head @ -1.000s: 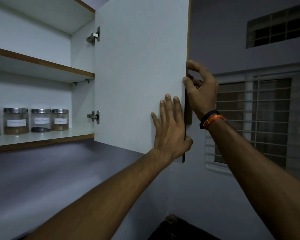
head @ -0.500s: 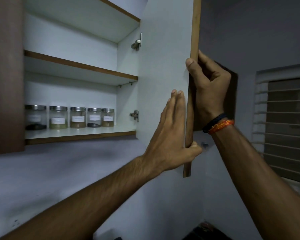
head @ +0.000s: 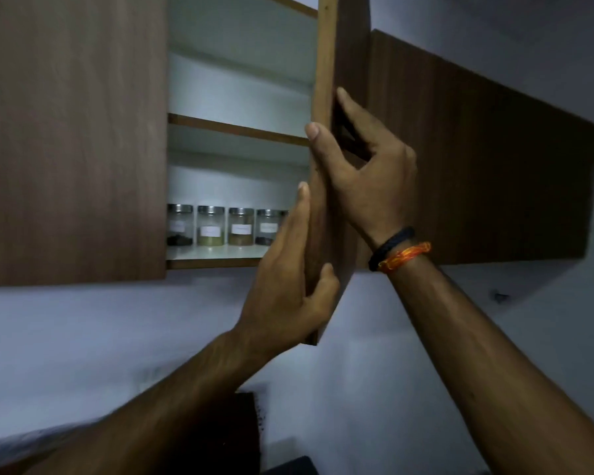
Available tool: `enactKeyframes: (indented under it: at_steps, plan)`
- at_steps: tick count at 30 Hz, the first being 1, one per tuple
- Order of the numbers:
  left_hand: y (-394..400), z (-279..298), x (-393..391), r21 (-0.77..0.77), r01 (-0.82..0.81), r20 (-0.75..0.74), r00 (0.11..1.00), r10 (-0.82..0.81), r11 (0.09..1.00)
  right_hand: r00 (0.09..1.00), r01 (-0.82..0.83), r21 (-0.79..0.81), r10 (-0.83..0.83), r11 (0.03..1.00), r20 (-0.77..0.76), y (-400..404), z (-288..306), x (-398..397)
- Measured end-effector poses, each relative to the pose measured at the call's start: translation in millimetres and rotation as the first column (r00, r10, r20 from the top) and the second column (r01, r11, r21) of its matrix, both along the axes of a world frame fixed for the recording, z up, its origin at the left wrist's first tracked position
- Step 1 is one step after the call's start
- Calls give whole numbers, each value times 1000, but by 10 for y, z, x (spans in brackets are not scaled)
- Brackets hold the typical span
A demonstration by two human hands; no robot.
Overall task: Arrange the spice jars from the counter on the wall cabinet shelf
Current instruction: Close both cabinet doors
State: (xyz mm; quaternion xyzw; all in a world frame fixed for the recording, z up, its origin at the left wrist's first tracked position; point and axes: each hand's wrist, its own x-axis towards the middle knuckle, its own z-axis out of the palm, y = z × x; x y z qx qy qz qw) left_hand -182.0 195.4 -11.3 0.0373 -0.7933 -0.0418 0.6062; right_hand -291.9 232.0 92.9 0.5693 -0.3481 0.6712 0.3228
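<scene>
Several glass spice jars (head: 240,227) with steel lids and white labels stand in a row on the bottom shelf (head: 216,258) of the wall cabinet. The brown cabinet door (head: 324,63) is seen nearly edge-on and hides the shelf's right end. My left hand (head: 288,286) lies with straight fingers on the door's inner face, its thumb hooked round the edge. My right hand (head: 367,173) grips the door's edge from the outside, thumb on the inner side.
The left cabinet door (head: 72,138) is closed. A middle shelf (head: 234,129) sits above the jars. The brown cabinet side (head: 477,159) runs to the right. A pale wall (head: 117,330) lies below, with a dark object (head: 244,426) at the bottom.
The door has swung toward the cabinet, narrowing the opening, with both hands moving along with it. My view has shifted right, and fewer jars show.
</scene>
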Motion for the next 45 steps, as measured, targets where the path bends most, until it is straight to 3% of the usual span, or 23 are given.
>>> enactKeyframes:
  at_steps: [4, 15, 22, 29, 33, 40, 45]
  plan:
    - [-250, 16, 273, 56, -136, -8, 991, 136, 989, 992, 78, 44, -73, 996, -105, -299, -57, 227]
    - [-878, 135, 765, 228, -386, 67, 922, 381, 894, 969, 97, 255, -32, 962, -247, -1134, -261, 456]
    - [-1359, 146, 982, 202, -555, 220, 829, 515, 807, 913, 234, 478, -22, 847, -407, -1614, -440, 482]
    - [-1723, 114, 1081, 146, -650, 308, 746, 591, 745, 883, 307, 488, -53, 817, -466, -2053, -608, 542]
    - [-1871, 101, 1097, -35, -730, 370, 625, 687, 683, 858, 364, 451, -105, 815, -503, -2213, -655, 551]
    - [-2079, 149, 1101, -368, -834, 396, 260, 881, 412, 794, 489, 467, -153, 737, -589, -2368, -803, 547]
    - [-2264, 140, 1080, -430, -831, 423, 160, 892, 353, 787, 520, 514, -149, 682, -598, -2465, -888, 587]
